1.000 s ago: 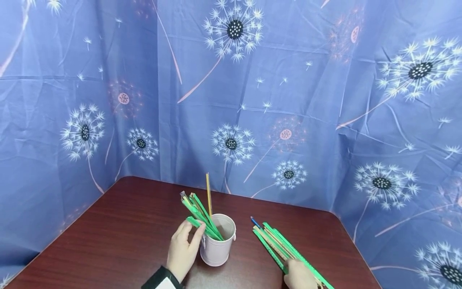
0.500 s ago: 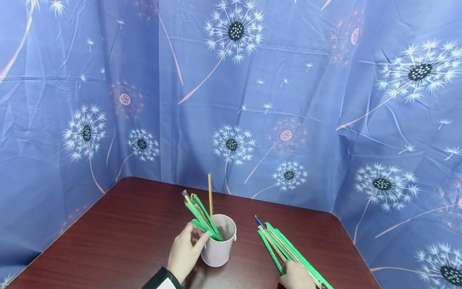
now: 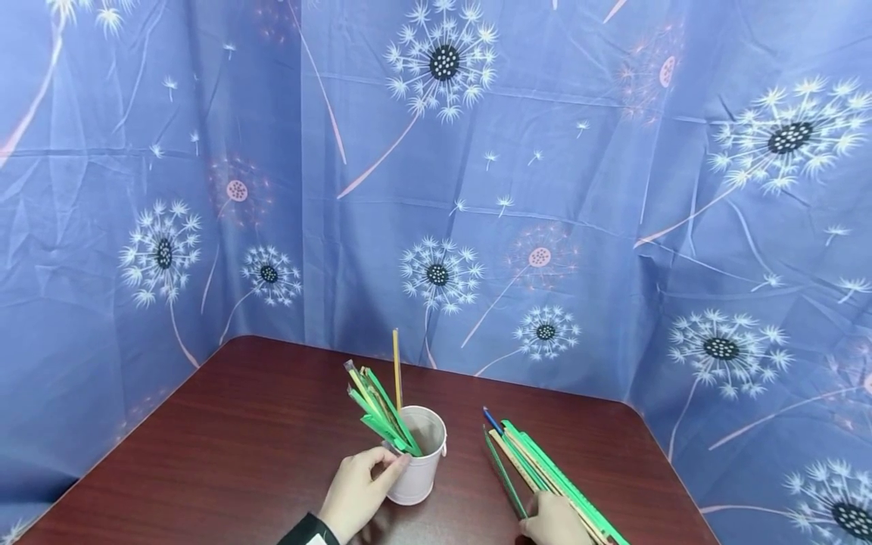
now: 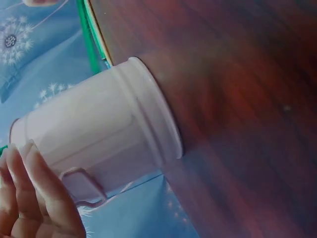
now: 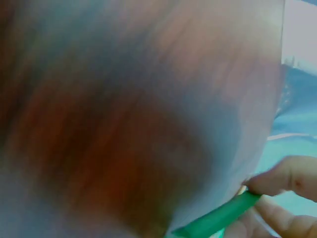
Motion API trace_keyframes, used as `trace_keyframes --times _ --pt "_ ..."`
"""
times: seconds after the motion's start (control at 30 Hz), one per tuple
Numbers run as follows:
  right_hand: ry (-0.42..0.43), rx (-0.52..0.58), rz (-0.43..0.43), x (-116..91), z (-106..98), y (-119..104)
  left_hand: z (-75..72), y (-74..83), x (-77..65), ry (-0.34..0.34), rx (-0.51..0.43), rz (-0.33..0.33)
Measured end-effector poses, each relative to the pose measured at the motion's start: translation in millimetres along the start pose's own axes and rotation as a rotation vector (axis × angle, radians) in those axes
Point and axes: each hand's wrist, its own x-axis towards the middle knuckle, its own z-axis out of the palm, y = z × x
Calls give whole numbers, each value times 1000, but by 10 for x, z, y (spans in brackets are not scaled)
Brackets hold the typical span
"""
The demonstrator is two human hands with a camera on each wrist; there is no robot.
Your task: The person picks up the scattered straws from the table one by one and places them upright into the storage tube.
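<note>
A pale pinkish-white bucket point(image 3: 414, 481) stands upright, with several long green strips point(image 3: 381, 420) and a yellow pencil-like stick point(image 3: 397, 367) leaning in it. My left hand point(image 3: 364, 484) is at its near left rim, thumb on the front, fingers curled to the side. In the left wrist view, those fingers point(image 4: 37, 193) lie by the rim, above a small handle point(image 4: 84, 186). On the right, my right hand point(image 3: 559, 522) rests over a loose bundle of green and tan sticks point(image 3: 538, 469). In the right wrist view, its thumb and fingers pinch a green strip point(image 5: 218, 218).
The dark reddish-brown table point(image 3: 259, 439) has rounded far corners. A blue pencil-like tip point(image 3: 492, 420) shows at the bundle's far end. A blue curtain point(image 3: 381, 250) with dandelion prints hangs close behind the table and along both sides.
My left hand has moved down and right from the green strips to the bucket's rim; one strip sits lower in it. At right, a green strip has turned and parted slightly from the bundle's left side.
</note>
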Motion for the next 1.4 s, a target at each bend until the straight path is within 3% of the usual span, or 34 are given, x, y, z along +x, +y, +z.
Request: trace_keyframes --times 0.17,0.43,0.6,0.8,1.07,1.27,1.4 --pt "57 99 -114 -40 -57 -215 22 54 1 -24 -73 65" --pt "28 287 -394 -172 -92 -553 50 129 -18 -73 -161 93" --pt "-26 312 -489 -250 -90 -724 49 205 -7 -39 -263 68" --pt "2 295 -602 -311 -64 -825 46 281 10 25 -384 47" --pt "-27 285 -555 -291 -112 -773 40 331 29 116 -443 -2" --pt "-30 173 -441 -153 -97 -452 -22 344 77 275 -558 5" --pt "35 77 -346 -102 -80 -251 -98 331 145 375 -649 0"
